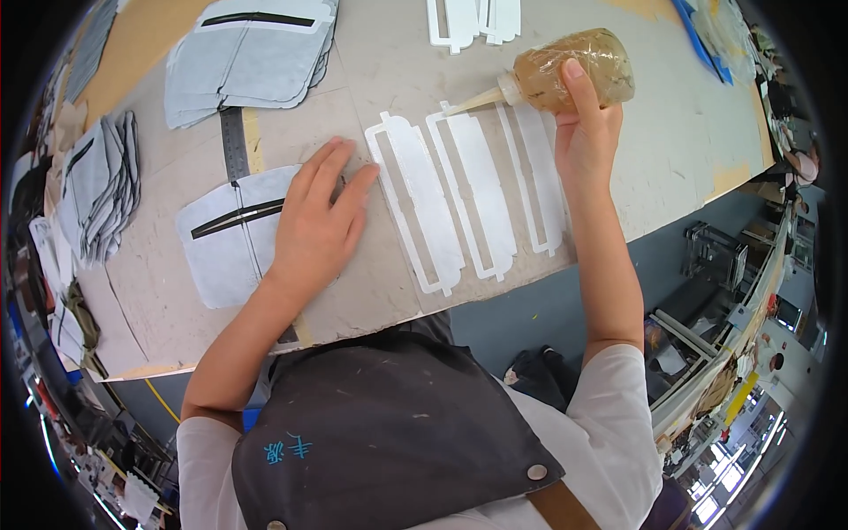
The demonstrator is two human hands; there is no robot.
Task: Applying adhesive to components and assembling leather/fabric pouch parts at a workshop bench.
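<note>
My right hand (585, 146) grips a squeeze bottle (579, 71) of cloudy amber liquid, tilted on its side. Its long tapered nozzle (475, 103) points left, the tip at the top end of the middle white slotted piece (477, 190). Similar slotted pieces lie either side of it, one on the left (415, 194) and one on the right (541, 190). My left hand (320, 216) rests with fingers spread, partly over a light grey fabric panel (216, 265) bearing a black strip. Its fingertips reach close to the left slotted piece.
A stack of grey panels (190, 75) lies at the far left, and another bundle (104, 190) at the left edge. A metal ruler (235, 146) runs beneath the panels. More white pieces (459, 22) lie at the back. A blue tray with clear plastic (715, 40) is far right.
</note>
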